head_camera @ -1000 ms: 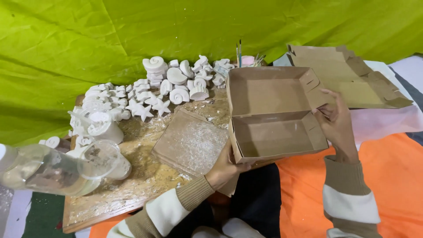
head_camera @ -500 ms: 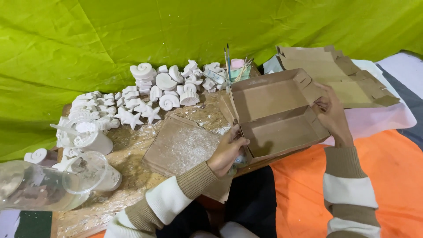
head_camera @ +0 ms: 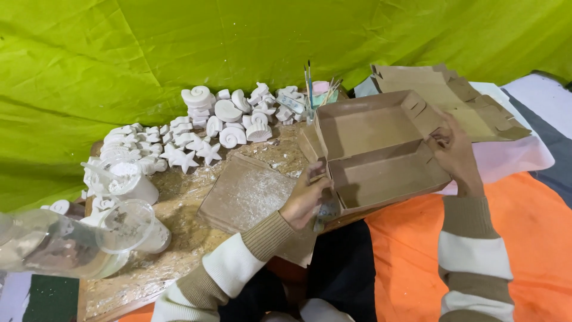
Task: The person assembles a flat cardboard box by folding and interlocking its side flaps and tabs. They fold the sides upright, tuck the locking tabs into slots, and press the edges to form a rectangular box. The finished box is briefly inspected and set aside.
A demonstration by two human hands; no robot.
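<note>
Sleeves with brown and white stripes enter from the bottom edge of the frame, one on each arm. At the lower left lies a clear plastic bottle [head_camera: 53,244] on its side, blurred, on the wooden board [head_camera: 179,209]. The left hand [head_camera: 307,194], in the lower middle, is closed around the near left corner of the open cardboard box [head_camera: 381,152], with the fingers curled over the edge. The right hand [head_camera: 456,149], at the right of centre, pinches the right side flap of the same box between thumb and fingers. The box sits in the centre right of the frame, tilted, with two shallow brown halves open to the camera; its near part hangs over the orange cloth [head_camera: 536,238]. Just left of the box a flat cardboard sheet [head_camera: 250,194] dusted with white powder lies on the board. A white cup [head_camera: 134,185] stands at the middle left. Farther, many white plaster figures [head_camera: 220,122], shells and stars, are crowded in the upper middle. Paint brushes [head_camera: 310,89] stand upright behind the box. More flat cardboard pieces [head_camera: 471,101] lie at the upper right. A green fabric [head_camera: 179,42] fills the top.
</note>
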